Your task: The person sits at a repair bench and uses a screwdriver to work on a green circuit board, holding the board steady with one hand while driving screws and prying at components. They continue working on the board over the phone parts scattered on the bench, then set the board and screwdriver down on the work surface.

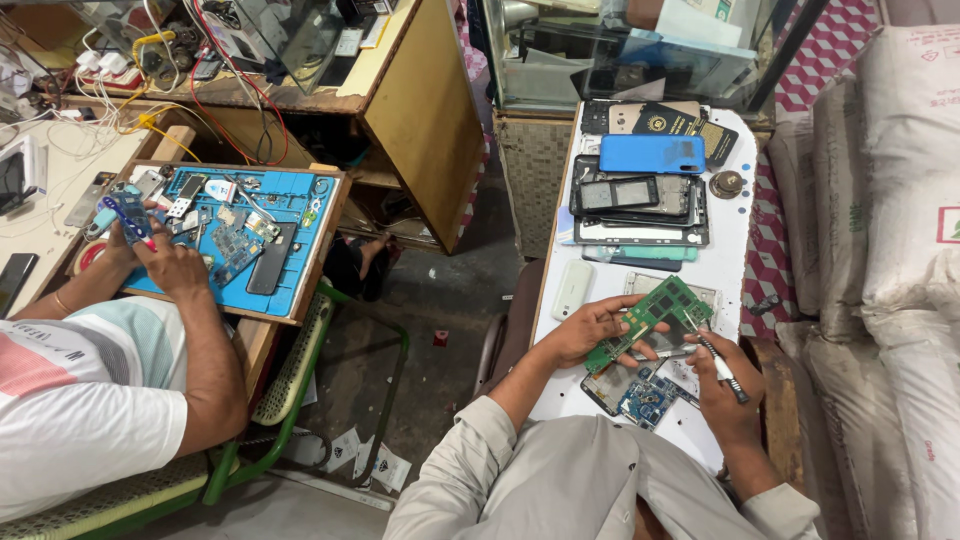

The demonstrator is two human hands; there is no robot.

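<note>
A green circuit board (652, 318) is gripped by the left hand (585, 330), fingers curled over its lower edge, thumb on top. It is held tilted above the narrow white table (725, 265). The right hand (725, 385) is closed on a slim tool (718, 360), its tip laid against the board's right end. A blue circuit board (646, 398) lies just below. A stack of phones (640, 200) rests further up the table.

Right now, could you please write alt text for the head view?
A person's left hand holds a green circuit board over a white table while the right hand holds a thin tool to it. Stacked phones lie beyond; a co-worker works nearby.
</note>
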